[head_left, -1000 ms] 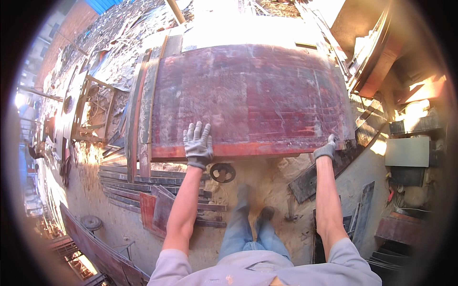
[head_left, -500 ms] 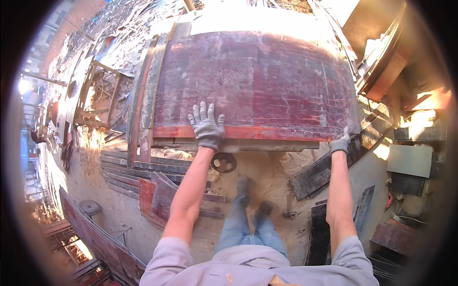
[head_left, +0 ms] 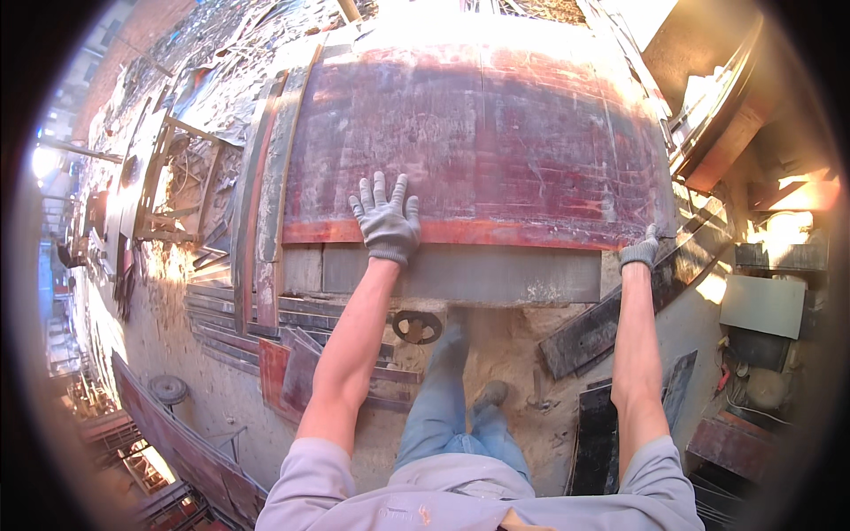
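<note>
A large, worn, red-brown plywood sheet [head_left: 531, 150] lies flat on a grey work table [head_left: 496, 273], with the near strip of the table bare. My left hand [head_left: 388, 221], in a grey glove, rests palm down on the sheet's near edge, left of its middle, fingers spread. At the near right corner, my right hand [head_left: 639, 252], gloved alike, holds the sheet's edge. Some of its fingers point up along the corner; the rest are hidden. Below the table's front edge is a dark handwheel [head_left: 416, 327].
Long boards [head_left: 266, 203] run along the table's left side. Stacked planks [head_left: 221, 319] and a small red offcut [head_left: 276, 372] lie on the ground at left. Dark boards [head_left: 593, 434] lie at right, near a hammer [head_left: 537, 389]. A curved panel [head_left: 177, 434] stands at lower left.
The plywood sheet has slid away from me and slightly right, baring more of the table's near strip. Both hands have moved with it, and my left leg has stepped forward.
</note>
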Available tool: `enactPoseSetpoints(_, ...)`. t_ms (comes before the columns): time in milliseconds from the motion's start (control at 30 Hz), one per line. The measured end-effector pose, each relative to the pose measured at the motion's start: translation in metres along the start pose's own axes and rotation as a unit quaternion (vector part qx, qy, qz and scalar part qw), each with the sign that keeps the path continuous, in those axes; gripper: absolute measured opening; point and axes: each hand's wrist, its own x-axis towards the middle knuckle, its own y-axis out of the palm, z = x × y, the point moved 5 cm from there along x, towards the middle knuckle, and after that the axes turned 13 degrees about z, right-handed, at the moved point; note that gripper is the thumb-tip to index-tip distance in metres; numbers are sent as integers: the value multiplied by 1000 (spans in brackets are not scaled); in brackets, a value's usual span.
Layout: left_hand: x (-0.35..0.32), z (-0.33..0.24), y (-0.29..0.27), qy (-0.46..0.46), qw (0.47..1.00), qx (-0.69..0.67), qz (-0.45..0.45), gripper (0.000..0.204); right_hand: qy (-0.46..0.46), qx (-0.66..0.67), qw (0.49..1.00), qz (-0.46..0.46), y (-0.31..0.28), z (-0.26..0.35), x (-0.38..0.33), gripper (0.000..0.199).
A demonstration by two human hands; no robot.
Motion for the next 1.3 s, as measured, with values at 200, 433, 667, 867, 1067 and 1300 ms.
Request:
enactPoseSetpoints(200,57,-3,3,-1,1000,-14,-10,54,-61,5,997,37,53,5,38,46)
enactPoseSetpoints(433,138,-8,8,-15,1000,-8,10,54,-90,-25,995,33,122,16,87,47)
enactPoseSetpoints(667,202,-19,7,-11,1000,-19,-13,53,-100,-53,992,47,183,28,129,47)
enactPoseSetpoints(867,256,-12,15,-16,1000,-5,-14,53,-86,-116,988,50,185,50,139,48)
enactPoseSetpoints(1067,211,9,11,-169,953,-206,-145,77,-51,-186,973,129,81,98,49,45)
enactPoseSetpoints(1300,206,55,10,-436,374,-806,-143,86,-95,-158,982,26,-17,159,-105,65)
